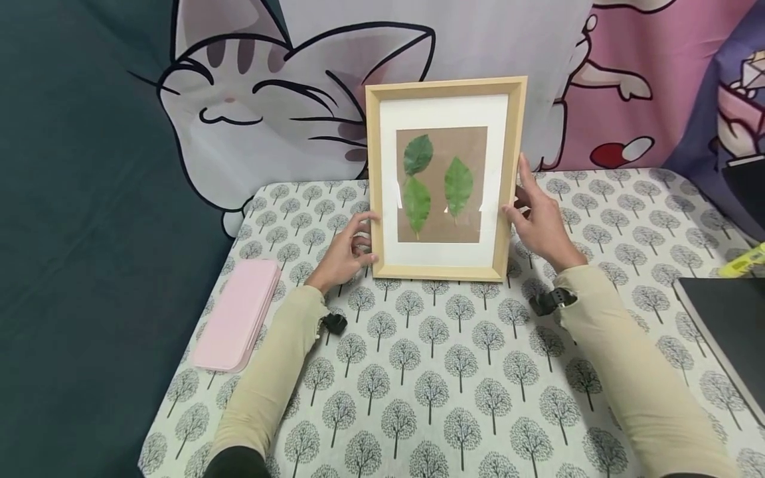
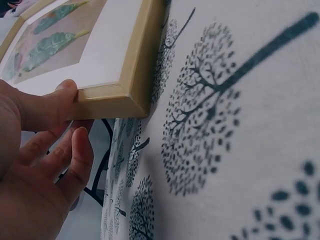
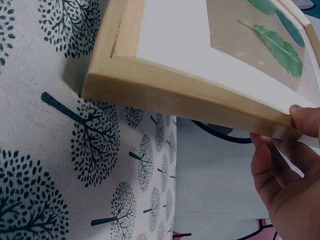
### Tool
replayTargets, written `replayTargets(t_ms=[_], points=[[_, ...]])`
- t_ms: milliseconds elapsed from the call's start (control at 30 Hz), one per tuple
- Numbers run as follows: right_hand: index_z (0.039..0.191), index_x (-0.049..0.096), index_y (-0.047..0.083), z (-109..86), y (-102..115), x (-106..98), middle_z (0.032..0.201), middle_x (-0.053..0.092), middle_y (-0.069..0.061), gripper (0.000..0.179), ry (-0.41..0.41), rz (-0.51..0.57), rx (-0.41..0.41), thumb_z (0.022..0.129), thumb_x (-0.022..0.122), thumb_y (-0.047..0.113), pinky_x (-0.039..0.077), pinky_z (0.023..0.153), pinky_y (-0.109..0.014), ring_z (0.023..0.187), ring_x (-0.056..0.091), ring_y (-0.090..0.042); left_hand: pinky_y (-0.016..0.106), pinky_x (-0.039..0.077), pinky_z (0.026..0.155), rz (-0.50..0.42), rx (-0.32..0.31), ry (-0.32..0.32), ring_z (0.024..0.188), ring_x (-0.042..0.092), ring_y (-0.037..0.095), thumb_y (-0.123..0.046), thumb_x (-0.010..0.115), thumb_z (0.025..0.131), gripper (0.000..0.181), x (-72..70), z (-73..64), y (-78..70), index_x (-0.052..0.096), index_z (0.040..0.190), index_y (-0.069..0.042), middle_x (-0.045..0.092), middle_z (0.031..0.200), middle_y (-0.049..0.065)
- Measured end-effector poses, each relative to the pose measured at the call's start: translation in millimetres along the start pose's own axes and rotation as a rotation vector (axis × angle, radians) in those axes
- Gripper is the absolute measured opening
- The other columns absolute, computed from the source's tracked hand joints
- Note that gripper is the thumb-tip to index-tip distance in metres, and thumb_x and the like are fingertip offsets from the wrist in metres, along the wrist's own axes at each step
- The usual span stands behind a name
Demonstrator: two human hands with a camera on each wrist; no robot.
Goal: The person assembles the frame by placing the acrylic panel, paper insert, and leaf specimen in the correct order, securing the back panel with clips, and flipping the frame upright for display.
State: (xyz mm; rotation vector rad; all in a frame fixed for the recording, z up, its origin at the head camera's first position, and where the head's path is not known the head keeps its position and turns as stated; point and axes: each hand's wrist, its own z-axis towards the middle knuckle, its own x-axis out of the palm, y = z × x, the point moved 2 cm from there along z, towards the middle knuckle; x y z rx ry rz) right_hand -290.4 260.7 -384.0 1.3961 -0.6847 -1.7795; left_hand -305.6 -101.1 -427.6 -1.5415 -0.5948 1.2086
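A light wooden picture frame (image 1: 442, 272) stands nearly upright at the back of the table, its lower edge at the cloth. Inside its white mat (image 1: 442, 254), three green leaves (image 1: 459, 186) lie on a brown backing. My left hand (image 1: 339, 260) holds the left side low down; in the left wrist view its thumb (image 2: 65, 95) is on the wood and other fingers curl behind. On the opposite side, my right hand (image 1: 542, 224) grips higher up, thumb (image 3: 304, 119) at the front edge and fingers bent behind. The back of the frame is hidden.
A pink case (image 1: 236, 315) lies at the left of the tree-patterned tablecloth (image 1: 430, 392). At the right edge are a dark flat board (image 1: 726, 325) and a yellow tool (image 1: 744, 261), partly cut off. A cat-print curtain (image 1: 239, 143) hangs behind.
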Motion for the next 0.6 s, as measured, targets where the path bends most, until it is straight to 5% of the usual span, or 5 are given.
replayTargets(t_ms=[400,500,600], points=[[0.161,0.015,0.031,-6.3,0,3,0.121,0.066,-0.03,0.079,-0.026,-0.108,0.004,0.099,0.058,0.009,0.047,0.063,-0.003,0.097,0.068,-0.039,0.036,0.058,0.092,0.042,-0.032,0.0,0.11,0.068,0.027,0.01,0.075,0.079,0.082,-2.1,-7.8,-0.7,0.048,0.141,-0.036,0.061,0.128,0.01],[0.162,0.015,0.026,-11.0,-2,3,0.122,0.066,-0.03,0.077,0.012,-0.146,0.002,0.099,0.057,0.011,0.048,0.061,-0.006,0.096,0.068,-0.038,0.038,0.057,0.097,0.044,-0.023,-0.005,0.118,0.065,0.028,0.011,0.072,0.081,0.058,-3.6,-11.9,-0.4,0.059,0.128,-0.02,0.061,0.133,0.011],[0.163,0.013,0.023,-19.1,-8,-1,0.129,0.063,-0.031,0.076,0.063,-0.191,0.0,0.1,0.057,0.018,0.06,0.069,-0.025,0.1,0.068,-0.041,0.041,0.056,0.102,0.071,-0.006,-0.03,0.124,0.062,0.031,0.011,0.065,0.084,0.026,-7.3,-19.2,1.5,0.064,0.106,-0.003,0.062,0.136,0.013]])
